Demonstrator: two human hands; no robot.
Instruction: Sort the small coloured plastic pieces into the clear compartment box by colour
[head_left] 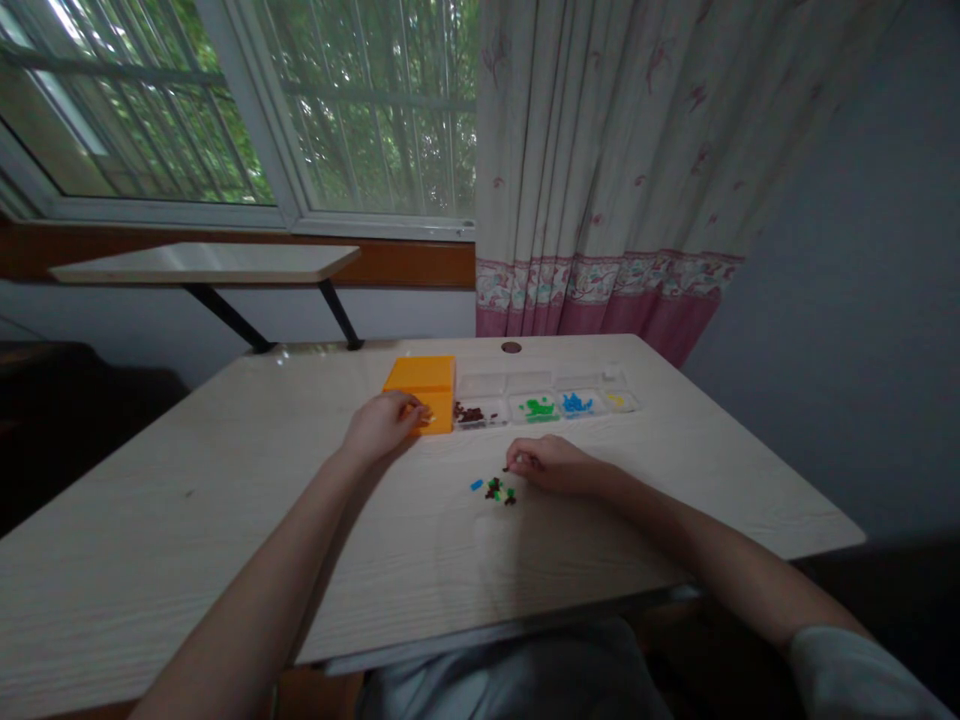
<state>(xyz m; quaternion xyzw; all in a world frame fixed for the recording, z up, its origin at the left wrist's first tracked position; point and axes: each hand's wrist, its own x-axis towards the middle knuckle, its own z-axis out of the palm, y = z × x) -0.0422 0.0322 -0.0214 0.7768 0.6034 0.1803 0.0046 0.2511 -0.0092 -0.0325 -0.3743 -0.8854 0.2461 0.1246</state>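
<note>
My left hand point(381, 428) reaches over the front part of an orange-yellow box point(421, 372), where a few small pale pieces lie under the fingertips. Its fingers are drawn together; whatever is between them is too small to make out. On the table, my right hand point(555, 465) pinches a tiny dark brown piece point(505, 469) between thumb and forefinger. Just below that piece lies a small mixed pile point(495, 491) of brown, green and pale pieces. One blue piece point(477, 485) sits at the pile's left.
A clear compartment case point(540, 382) stands open right of the orange-yellow box. Its front compartments hold brown pieces point(471, 414), green pieces point(538, 408), blue pieces point(576, 403) and yellow pieces point(616, 400). Behind are a raised shelf point(217, 260), a window and a curtain point(577, 150).
</note>
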